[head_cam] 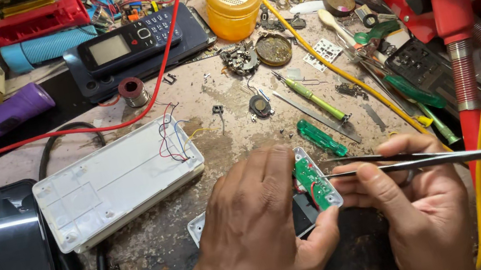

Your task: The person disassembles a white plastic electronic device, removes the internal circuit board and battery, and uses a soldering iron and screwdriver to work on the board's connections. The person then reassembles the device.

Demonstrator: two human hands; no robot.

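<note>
A small white case with a green circuit board [313, 183] was pinched in the left hand [257, 231], while tweezers [416, 160] were gripped tight by the right hand [421, 208] near the desk [155, 249] edge.

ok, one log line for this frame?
left hand: grips white casing | right hand: tweezers, tips at green board | white box: idle alongside

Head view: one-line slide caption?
Left hand steadies a small white plastic case with green circuit board; right hand applies slim metal tweezers on a cluttered workbench.
</note>
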